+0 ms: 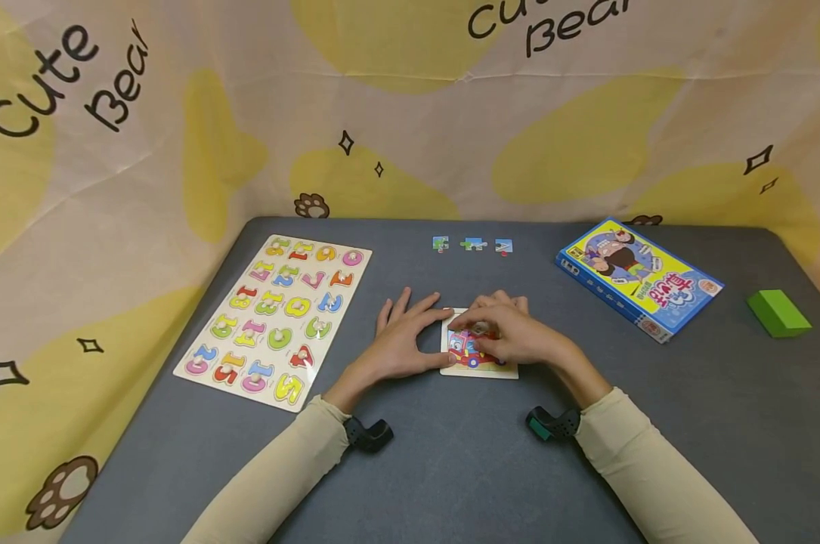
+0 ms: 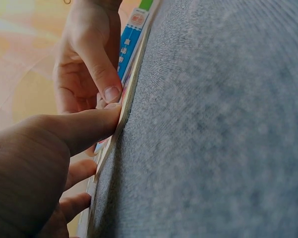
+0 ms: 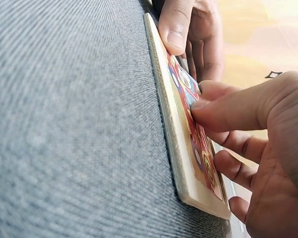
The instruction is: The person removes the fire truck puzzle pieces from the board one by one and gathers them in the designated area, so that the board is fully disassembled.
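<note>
A small square puzzle board (image 1: 478, 372) with a red cartoon truck picture lies on the table in front of the person. My left hand (image 1: 404, 344) rests at its left side, fingers spread, with the thumb (image 3: 175, 42) pressing on the near left corner. Over the board is my right hand (image 1: 508, 329), fingers bent. Its thumb (image 3: 208, 113) and fingertips meet at the picture, where they seem to pinch a puzzle piece (image 3: 192, 97). The fingers hide much of that piece and the board's far side.
A number puzzle board (image 1: 294, 298) lies left. Three small jigsaw pieces (image 1: 474, 244) sit in a row beyond the hands. To the right are a blue and yellow box (image 1: 641, 276) and a green block (image 1: 780, 313). Patterned cloth (image 1: 396, 113) hangs behind the grey table (image 1: 450, 483).
</note>
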The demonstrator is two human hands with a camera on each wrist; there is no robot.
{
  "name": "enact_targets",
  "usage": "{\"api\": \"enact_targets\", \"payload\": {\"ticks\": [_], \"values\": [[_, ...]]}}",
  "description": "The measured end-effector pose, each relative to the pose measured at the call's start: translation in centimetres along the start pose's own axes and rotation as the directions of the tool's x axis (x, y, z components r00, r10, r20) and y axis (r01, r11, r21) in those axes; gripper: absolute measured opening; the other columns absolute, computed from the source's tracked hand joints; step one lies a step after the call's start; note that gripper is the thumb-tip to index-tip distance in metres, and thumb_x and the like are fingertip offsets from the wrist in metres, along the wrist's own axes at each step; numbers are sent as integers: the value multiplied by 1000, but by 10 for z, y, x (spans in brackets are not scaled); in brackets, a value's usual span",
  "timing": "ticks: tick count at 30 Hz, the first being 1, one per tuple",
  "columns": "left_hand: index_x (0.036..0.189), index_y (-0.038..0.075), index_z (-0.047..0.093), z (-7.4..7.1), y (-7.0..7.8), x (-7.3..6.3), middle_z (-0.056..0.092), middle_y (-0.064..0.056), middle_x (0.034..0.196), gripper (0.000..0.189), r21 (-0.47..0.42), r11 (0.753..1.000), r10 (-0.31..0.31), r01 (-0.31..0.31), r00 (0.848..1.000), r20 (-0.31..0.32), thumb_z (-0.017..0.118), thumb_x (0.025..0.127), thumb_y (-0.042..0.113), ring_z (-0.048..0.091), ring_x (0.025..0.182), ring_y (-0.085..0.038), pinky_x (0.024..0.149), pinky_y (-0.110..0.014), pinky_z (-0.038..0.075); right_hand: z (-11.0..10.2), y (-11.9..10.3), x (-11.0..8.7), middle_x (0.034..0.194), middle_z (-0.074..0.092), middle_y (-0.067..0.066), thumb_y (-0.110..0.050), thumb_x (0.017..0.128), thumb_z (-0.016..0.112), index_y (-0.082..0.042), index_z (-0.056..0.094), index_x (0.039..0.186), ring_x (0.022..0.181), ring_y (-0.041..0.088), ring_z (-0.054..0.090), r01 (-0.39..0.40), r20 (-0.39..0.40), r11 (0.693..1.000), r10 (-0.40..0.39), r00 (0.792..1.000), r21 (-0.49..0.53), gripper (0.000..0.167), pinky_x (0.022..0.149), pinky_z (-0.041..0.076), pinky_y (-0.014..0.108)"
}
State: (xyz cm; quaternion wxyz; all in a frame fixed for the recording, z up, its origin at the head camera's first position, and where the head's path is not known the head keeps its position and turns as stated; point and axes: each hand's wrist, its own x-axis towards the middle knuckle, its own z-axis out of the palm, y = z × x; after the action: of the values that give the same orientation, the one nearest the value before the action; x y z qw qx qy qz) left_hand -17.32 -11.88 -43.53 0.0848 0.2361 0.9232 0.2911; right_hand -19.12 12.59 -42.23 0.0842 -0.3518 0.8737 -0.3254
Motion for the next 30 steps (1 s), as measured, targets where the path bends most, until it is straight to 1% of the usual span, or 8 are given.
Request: {"api": "enact_targets", "payload": {"ticks": [6,10,13,22,30], "values": [[150,29,52,0,0,0,31,-2,168,73,5,1000,-6,6,1000,4,76,84,50,-1,160,-37,124,-63,-6,0,-1,0,109,68,-4,-12,87,76,-22,74,123,96,17,43,15,-1,1000,-15,1000,6,38,82,18,43],[150,29,52,0,0,0,31,-1,168,72,5,1000,-4,4,1000,2,76,85,50,-1,160,-37,124,-63,-6,2,-2,1,107,69,-4,-17,85,81,-21,75,122,95,17,45,24,-18,1000,-24,1000,4,37,83,19,43],[150,29,52,0,0,0,32,0,168,72,8,1000,-1,1,1000,0,76,85,50,-1,160,-38,124,-63,-6,3,-3,2,105,68,-4,-20,85,82,-21,75,120,94,17,45,28,-27,1000,-28,999,-3,36,82,19,43],[150,27,53,1,1,1,38,1,164,72,26,1000,11,-11,1000,-8,77,85,47,3,160,-39,123,-64,-5,4,-5,2,98,67,-3,-15,85,81,-18,77,116,89,19,43,25,-35,1000,-24,999,7,31,80,17,43],[150,24,53,0,3,0,43,-1,159,71,30,999,32,-32,999,-12,78,86,44,8,159,-40,122,-68,-3,4,-5,1,96,67,-4,-15,86,81,-18,77,115,87,19,43,31,-43,999,-31,999,6,30,81,19,42]]}}
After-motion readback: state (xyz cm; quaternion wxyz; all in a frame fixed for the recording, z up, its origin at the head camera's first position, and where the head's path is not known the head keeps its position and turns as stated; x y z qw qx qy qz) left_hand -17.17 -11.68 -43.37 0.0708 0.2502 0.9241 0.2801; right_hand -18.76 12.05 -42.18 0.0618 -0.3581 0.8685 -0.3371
